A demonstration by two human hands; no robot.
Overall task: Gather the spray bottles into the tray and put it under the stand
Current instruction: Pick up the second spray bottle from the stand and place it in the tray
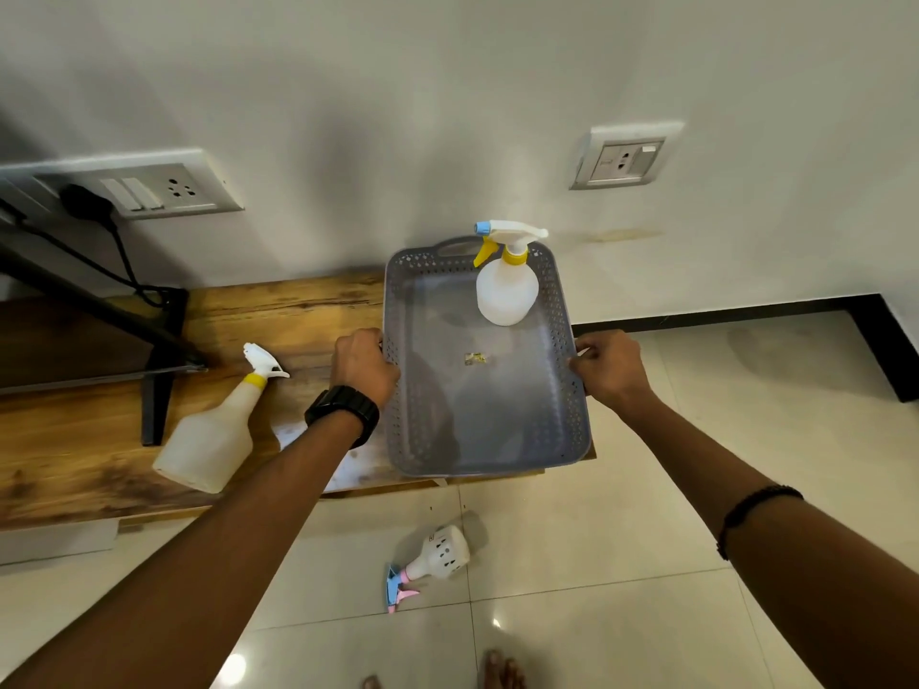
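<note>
A grey perforated tray (502, 440) rests on the right end of a low wooden stand (99, 455). My left hand (362, 365) grips its left rim and my right hand (607, 366) grips its right rim. Inside the tray, at the far right corner, a white spray bottle with a yellow collar and blue nozzle (506, 285) stands upright. A taller frosted spray bottle with a yellow collar (209, 440) lies on its side on the stand, left of my left arm. A small white bottle with a pink and blue trigger (437, 559) lies on the floor tiles below the tray.
A black TV foot (159, 385) and cable stand on the stand at the left. The wall behind carries a switch plate (149, 191) and a socket (626, 159). Glossy floor tiles (646, 564) lie to the right and in front; my toes (502, 671) show at the bottom.
</note>
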